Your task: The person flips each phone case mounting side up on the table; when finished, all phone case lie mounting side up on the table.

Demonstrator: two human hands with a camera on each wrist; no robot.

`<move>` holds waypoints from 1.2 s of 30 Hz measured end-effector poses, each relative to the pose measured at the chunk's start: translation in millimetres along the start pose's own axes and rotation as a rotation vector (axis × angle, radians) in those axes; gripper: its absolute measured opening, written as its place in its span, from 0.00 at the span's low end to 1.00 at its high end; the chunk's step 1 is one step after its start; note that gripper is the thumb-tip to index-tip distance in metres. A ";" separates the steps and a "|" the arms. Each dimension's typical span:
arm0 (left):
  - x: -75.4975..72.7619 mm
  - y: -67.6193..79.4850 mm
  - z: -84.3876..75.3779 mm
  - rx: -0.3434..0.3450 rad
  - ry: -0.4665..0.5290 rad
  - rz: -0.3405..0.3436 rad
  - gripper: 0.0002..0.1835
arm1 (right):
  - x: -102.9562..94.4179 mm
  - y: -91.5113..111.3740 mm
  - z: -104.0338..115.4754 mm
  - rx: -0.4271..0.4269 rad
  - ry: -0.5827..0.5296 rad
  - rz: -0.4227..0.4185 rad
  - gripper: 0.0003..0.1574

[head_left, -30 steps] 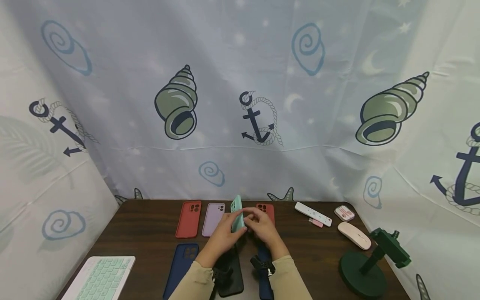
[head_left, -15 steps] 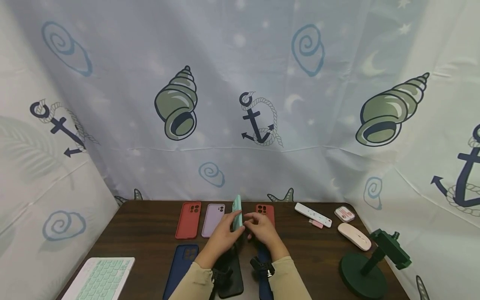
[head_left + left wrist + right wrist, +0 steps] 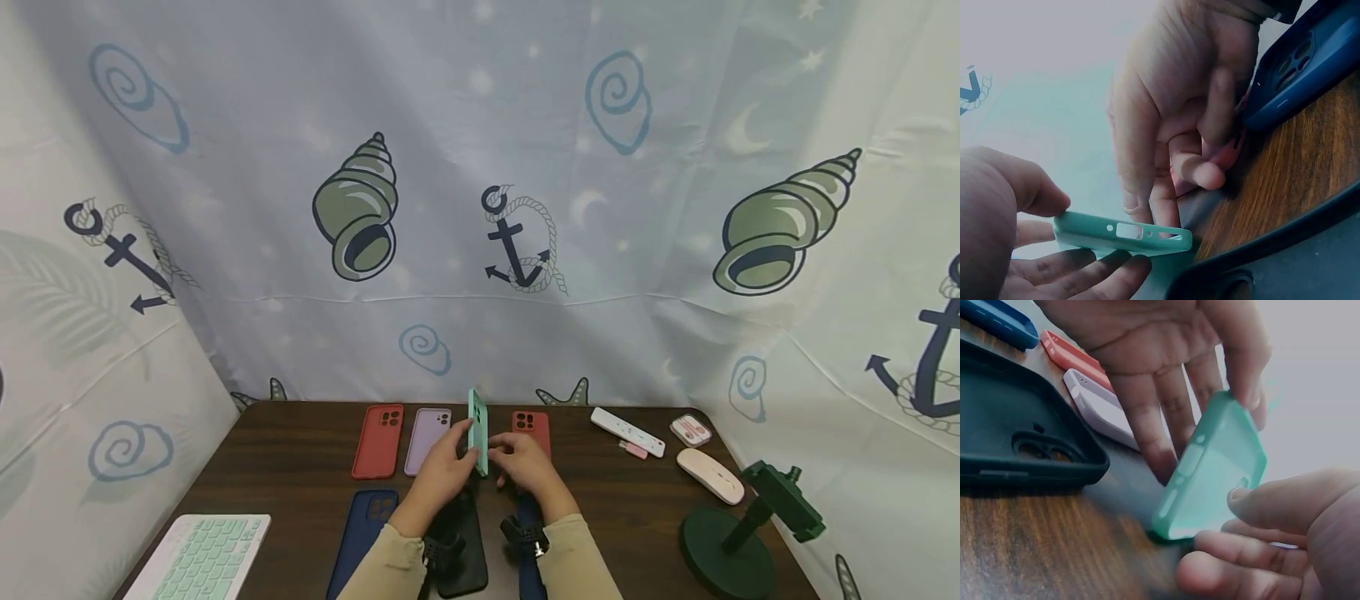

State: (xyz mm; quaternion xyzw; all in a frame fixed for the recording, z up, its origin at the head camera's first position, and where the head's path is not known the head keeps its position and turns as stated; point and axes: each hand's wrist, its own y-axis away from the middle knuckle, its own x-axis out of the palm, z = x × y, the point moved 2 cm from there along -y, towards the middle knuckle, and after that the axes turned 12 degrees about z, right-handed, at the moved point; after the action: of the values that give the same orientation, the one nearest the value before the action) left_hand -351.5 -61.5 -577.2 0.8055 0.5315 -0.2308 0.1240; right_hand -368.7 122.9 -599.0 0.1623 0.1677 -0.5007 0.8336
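My left hand (image 3: 442,473) holds a mint green phone case (image 3: 477,433) up on end over the back of the table. In the left wrist view its thumb lies along one edge of the case (image 3: 1122,237), with the fingers spread under the back. The hollow side faces my right hand (image 3: 528,462), whose fingers are loosely bent beside it. In the right wrist view the right thumb (image 3: 1254,503) overlaps the case's open side near the camera cutout. A black phone case (image 3: 463,550) lies below the left wrist, and a dark blue case (image 3: 530,550) below the right.
Red (image 3: 378,442) and lilac (image 3: 427,442) cases lie at the back left, a red case (image 3: 531,423) behind the right hand, a blue case (image 3: 360,533) at left. A keyboard (image 3: 210,554), remote (image 3: 628,431), mouse (image 3: 708,473) and green stand (image 3: 727,550) flank them.
The mint case has turned in the left hand, from showing its back to standing edge-on with its hollow side to the right. The right fingers have come away from its edge.
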 end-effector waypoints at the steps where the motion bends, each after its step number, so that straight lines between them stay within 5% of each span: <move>1: -0.2 0.1 -0.4 0.002 -0.001 0.000 0.31 | 0.0 0.3 1.2 0.000 0.015 -0.003 0.22; 12: 2.0 -1.0 4.9 0.014 -0.063 -0.024 0.29 | -2.6 4.6 10.3 0.038 0.109 -0.008 0.25; 25: 4.5 1.3 9.3 -0.021 -0.467 -0.151 0.36 | -8.3 7.3 8.6 0.060 0.053 -0.025 0.27; 36: 8.5 0.9 14.0 -0.075 -0.564 -0.150 0.31 | -10.2 7.7 5.6 0.079 -0.014 -0.026 0.27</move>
State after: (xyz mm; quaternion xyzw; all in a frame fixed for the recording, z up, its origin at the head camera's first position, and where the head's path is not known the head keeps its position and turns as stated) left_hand -351.3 -61.3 -593.7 0.6628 0.5424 -0.4342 0.2792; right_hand -365.6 131.9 -588.7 0.1895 0.1441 -0.5187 0.8211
